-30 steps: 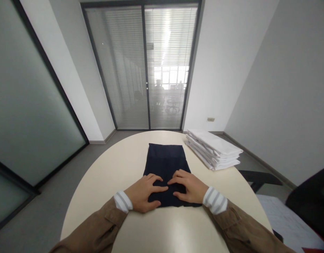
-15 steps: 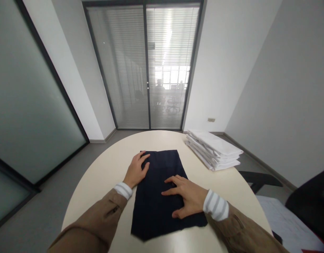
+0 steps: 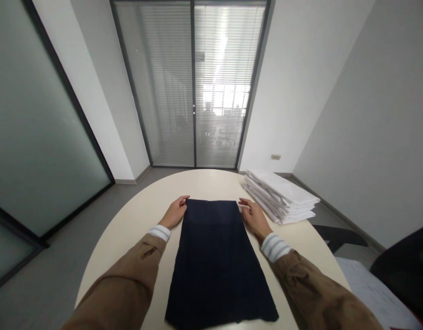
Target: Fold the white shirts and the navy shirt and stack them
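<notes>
A dark navy piece of cloth (image 3: 218, 256) lies flat and lengthwise on the round cream table (image 3: 129, 229). Its far edge is straight, while the near edge looks uneven. At the far left corner, my left hand (image 3: 177, 211) pinches the cloth's edge between thumb and fingers. My right hand (image 3: 255, 217) is beside the far right corner; its bent fingers stay a little apart, with the fingertips at or very near the cloth's edge.
A stack of folded white sheets (image 3: 283, 197) sits at the table's far right edge. Right of the table are a black chair (image 3: 403, 266) and a pale printed sheet (image 3: 376, 288). Glass doors with blinds (image 3: 194, 91) stand beyond.
My right hand has moved from the middle of the cloth out to its far right corner. My left hand has come off the cloth's top onto the corner. The cloth lies straighter and slightly nearer.
</notes>
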{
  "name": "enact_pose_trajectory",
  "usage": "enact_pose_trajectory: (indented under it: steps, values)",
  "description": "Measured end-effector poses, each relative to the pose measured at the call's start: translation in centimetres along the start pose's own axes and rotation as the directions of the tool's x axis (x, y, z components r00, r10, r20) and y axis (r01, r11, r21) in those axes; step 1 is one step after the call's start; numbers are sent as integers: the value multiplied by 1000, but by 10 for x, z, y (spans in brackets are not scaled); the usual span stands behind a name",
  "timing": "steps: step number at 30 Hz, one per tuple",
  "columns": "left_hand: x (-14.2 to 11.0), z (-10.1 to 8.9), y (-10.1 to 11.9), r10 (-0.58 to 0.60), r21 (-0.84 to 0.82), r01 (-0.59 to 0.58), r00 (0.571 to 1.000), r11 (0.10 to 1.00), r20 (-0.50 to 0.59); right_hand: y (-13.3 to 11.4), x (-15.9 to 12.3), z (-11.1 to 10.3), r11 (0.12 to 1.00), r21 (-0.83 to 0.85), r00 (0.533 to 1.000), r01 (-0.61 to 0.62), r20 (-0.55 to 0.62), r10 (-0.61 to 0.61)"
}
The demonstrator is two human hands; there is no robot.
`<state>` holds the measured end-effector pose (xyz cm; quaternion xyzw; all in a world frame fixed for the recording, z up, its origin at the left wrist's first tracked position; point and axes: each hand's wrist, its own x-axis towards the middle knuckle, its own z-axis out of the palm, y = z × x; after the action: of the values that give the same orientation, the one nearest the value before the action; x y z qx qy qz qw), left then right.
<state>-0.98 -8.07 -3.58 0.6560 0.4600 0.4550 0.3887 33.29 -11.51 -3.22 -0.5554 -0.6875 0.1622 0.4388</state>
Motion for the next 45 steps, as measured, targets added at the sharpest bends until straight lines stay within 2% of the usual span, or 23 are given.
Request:
enact_pose_trajectory:
  steps: [3,6,13,16,20,23,28,30,33,38,41,43,44,45]
  values:
    - [3,0,1,17,-75,-17,1000,997,1,16,15,8,991,123,994,-45,107,31]
    - [6,1,1,15,-119,-19,999,993,-32,23,25,15,978,201,990,-57,138,29]
    - [8,4,2,-86,-248,57,990,967,-109,27,44,19,925,345,969,-158,233,78]
    - [9,5,1,-137,-296,85,978,951,-160,25,47,19,855,483,966,-188,250,71]
    - [11,9,-4,-214,-331,141,957,933,-198,22,47,19,739,610,946,-287,301,119]
    - [11,11,-4,-262,-370,173,943,913,-205,16,45,18,728,613,944,-307,291,153]
    - [5,12,9,-299,-436,195,937,878,-182,6,42,15,684,600,910,-415,280,306]
    - [3,13,14,-321,-478,211,934,853,-159,4,41,16,708,579,914,-405,266,306]
    - [2,16,15,-336,-509,222,931,832,-143,3,41,18,769,542,939,-339,243,242]
    - [8,21,9,-264,-425,147,936,893,-231,8,40,22,776,565,960,-280,181,215]
    - [8,24,14,-183,-270,101,936,958,-301,10,40,21,891,421,986,-167,91,142]
    - [3,26,23,-12,-45,-5,930,999,-367,6,39,18,973,230,1000,-27,16,24]
    - [0,27,28,103,86,-77,929,993,-356,1,39,16,990,132,999,47,1,-48]
    - [-4,30,33,211,206,-153,931,966,-298,-5,38,14,992,50,993,119,11,-119]
